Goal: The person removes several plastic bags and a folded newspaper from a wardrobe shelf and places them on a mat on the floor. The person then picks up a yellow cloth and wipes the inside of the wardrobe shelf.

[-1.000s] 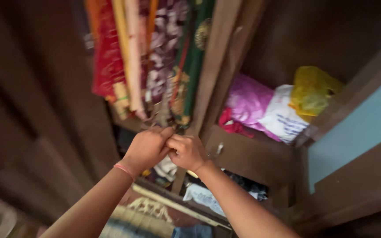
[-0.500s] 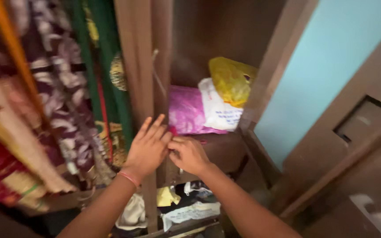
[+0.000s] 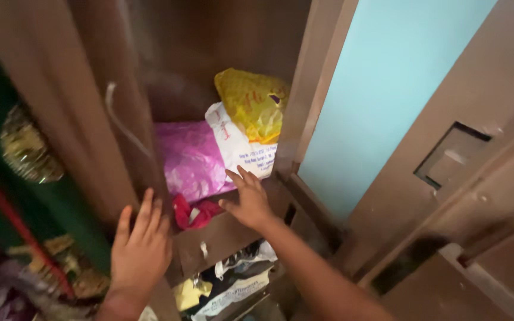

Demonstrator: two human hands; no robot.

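the right hand (image 3: 250, 201) is reaching, fingers spread, touching the white printed bag (image 3: 240, 145) on the shelf (image 3: 221, 232), between a pink bag (image 3: 190, 157) and yellow bag (image 3: 251, 102). the left hand (image 3: 141, 249) is lying flat and spread on the wooden divider (image 3: 90, 119).

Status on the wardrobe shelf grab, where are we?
Done: the wardrobe compartment stands open. In hand: right hand is open, fingertips at the white bag on the shelf, not gripping; left hand is flat on the wooden divider. Left: pink bag, yellow bag and red cloth all sit inside.
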